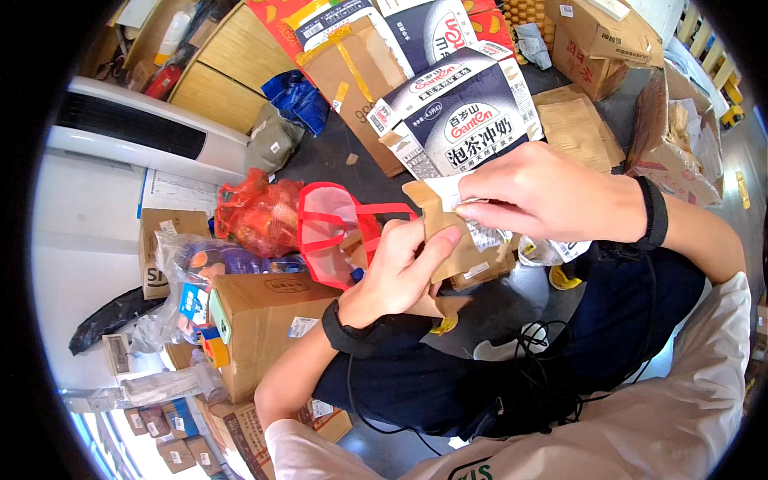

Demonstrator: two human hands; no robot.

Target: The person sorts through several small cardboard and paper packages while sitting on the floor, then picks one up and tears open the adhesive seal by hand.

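My left hand (399,267) grips a piece of brown cardboard (441,252) above my lap, its thumb pressed on the face. From the right, my right hand (534,186) pinches a white paper label (443,191) at the cardboard's upper edge; its fingertips hide part of the label. A printed paper strip (487,235) hangs below those fingers. Just beyond the hands stands a dark blue and white Ganten water carton (429,135). Close to my left hand is a white bag with red trim (327,225), standing with its mouth open and cardboard scraps inside.
At the left, a cardboard box (273,336) bears a light green phone (219,318) and a tape roll (215,348). Behind it lies a red mesh bag (264,216). Flattened cardboard (576,126) and an open carton (675,159) are at the right. Black cords (534,342) cross my lap.
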